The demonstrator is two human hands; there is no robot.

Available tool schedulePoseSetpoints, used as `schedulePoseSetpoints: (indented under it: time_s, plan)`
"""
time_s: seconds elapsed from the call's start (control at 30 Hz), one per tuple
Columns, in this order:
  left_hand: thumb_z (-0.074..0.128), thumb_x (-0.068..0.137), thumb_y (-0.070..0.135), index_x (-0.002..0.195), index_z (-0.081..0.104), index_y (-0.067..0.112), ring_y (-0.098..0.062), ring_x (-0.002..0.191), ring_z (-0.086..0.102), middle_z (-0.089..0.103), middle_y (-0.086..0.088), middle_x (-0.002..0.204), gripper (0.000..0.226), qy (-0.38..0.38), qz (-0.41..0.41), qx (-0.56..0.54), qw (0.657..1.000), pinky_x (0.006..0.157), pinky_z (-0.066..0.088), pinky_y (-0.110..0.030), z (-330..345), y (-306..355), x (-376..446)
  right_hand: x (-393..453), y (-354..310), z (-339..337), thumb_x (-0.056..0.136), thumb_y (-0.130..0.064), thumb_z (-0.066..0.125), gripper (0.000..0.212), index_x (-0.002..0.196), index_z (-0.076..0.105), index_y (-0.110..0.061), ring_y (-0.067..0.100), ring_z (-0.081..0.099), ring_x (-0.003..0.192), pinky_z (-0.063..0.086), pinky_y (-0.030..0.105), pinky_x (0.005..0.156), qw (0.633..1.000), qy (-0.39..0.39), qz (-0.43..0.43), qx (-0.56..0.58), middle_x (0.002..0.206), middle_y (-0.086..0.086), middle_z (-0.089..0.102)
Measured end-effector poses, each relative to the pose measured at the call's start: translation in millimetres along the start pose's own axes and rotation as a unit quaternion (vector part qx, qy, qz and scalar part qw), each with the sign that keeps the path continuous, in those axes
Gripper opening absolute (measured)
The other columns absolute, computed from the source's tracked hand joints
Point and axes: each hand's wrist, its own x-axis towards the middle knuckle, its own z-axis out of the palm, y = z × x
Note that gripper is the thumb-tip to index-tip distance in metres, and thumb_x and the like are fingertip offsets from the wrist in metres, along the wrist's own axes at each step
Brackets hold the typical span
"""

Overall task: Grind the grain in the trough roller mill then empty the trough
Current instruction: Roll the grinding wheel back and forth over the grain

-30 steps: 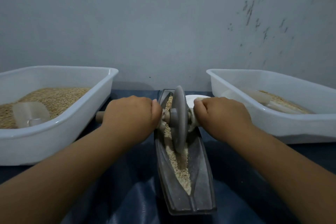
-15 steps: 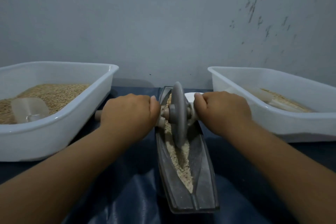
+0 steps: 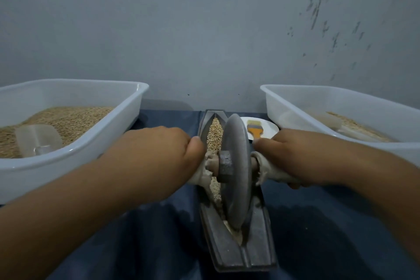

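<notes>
Grey wheel (image 3: 236,173) between hands, left hand (image 3: 156,157), right hand (image 3: 293,157), seemingly gripping axle.

A plain makeshift workroom: a stained, bare grey wall (image 3: 204,29) behind a desk (image 3: 159,245) draped in dark blue cloth, with white plastic tubs (image 3: 75,159) of grain.

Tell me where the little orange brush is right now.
In the head view, the orange brush lies on a white plate, right of the trough, beside the right tub.
</notes>
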Motion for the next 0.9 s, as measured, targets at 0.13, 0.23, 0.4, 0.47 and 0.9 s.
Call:
schedulePoseSetpoints:
  time_s: [0.13,0.23,0.4,0.47,0.9]
  plan:
    - [0.067,0.075,0.02,0.089,0.042,0.01,-0.022,0.054,0.037,0.041,-0.006,0.064,0.03,0.053,0.044,0.053,0.996,0.048,0.04,-0.033,13,5,10,20,-1,13,0.1,-0.026,0.037,0.031,0.07,0.034,-0.017,0.026,0.055,0.064,0.048,0.039,0.062,0.996,0.08,0.028,-0.011,0.062,0.004,0.052]
    - [0.059,0.085,0.024,0.108,0.028,0.013,-0.023,0.067,0.04,0.05,-0.007,0.086,0.04,0.038,-0.031,0.116,0.992,0.054,0.036,-0.032,27,-5,36,36,-3,31,0.099,-0.037,0.027,0.042,0.063,0.041,-0.022,0.023,0.047,0.064,0.035,0.033,0.058,0.969,0.242,0.018,-0.043,0.06,-0.004,0.039]
    - [0.038,0.095,0.024,0.096,0.049,0.017,-0.024,0.061,0.046,0.026,0.003,0.064,0.013,0.081,-0.101,0.057,0.99,0.052,0.043,-0.035,29,-5,59,45,0,42,0.099,-0.037,0.025,0.044,0.063,0.045,-0.024,0.023,0.051,0.066,0.04,0.034,0.064,0.955,0.293,0.034,-0.018,0.062,-0.005,0.046]
    - [0.035,0.092,0.019,0.107,0.033,0.015,-0.023,0.064,0.04,0.022,0.001,0.07,0.016,0.071,-0.024,0.1,0.992,0.055,0.041,-0.034,27,-3,51,35,1,40,0.1,-0.033,0.027,0.036,0.074,0.05,-0.021,0.024,0.052,0.072,0.043,0.033,0.067,0.972,0.23,0.043,-0.012,0.073,-0.001,0.054]
    - [0.049,0.089,0.02,0.105,0.022,0.015,-0.025,0.072,0.045,0.032,-0.003,0.081,0.032,-0.001,0.03,0.116,0.993,0.062,0.047,-0.035,14,1,14,16,-2,18,0.1,-0.041,0.028,0.044,0.07,0.043,-0.014,0.024,0.055,0.067,0.04,0.033,0.059,0.985,0.172,0.022,-0.009,0.066,-0.002,0.048]
